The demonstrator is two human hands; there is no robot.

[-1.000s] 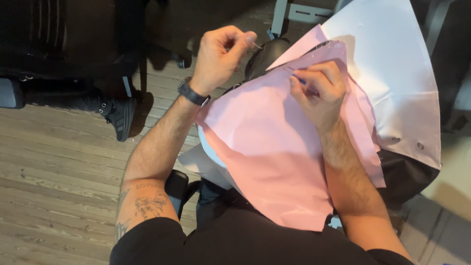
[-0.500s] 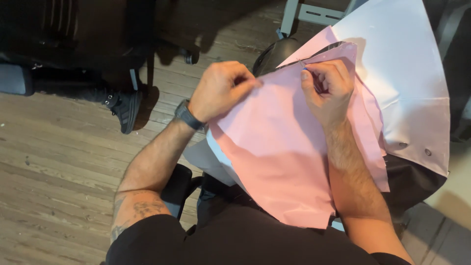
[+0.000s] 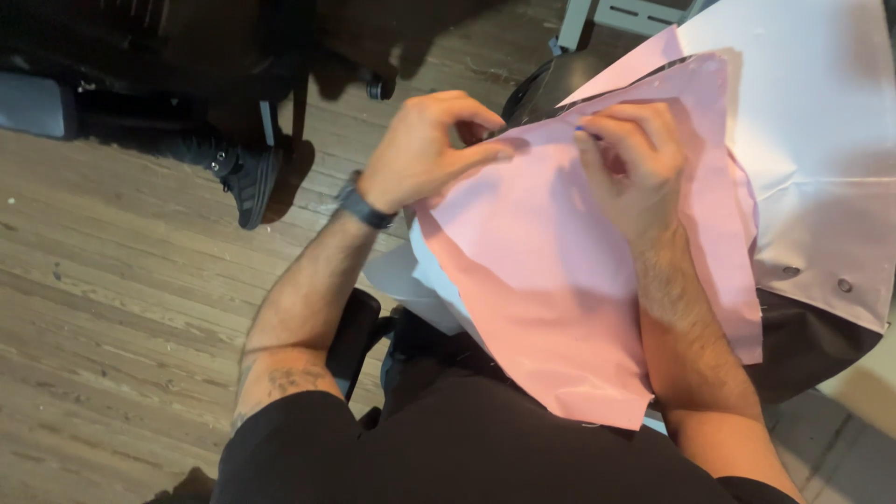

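One pink fabric sheet [image 3: 560, 280] (creased, over a white sheet [image 3: 821, 140]) lies across the lap, two hands: left hand [image 3: 425, 149] pinching its far edge, right hand [image 3: 630, 159] clenched on it.

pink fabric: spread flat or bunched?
Mostly spread. The pink fabric drapes smoothly over the lap; only its top edge is pinched, between the left hand and the right hand.
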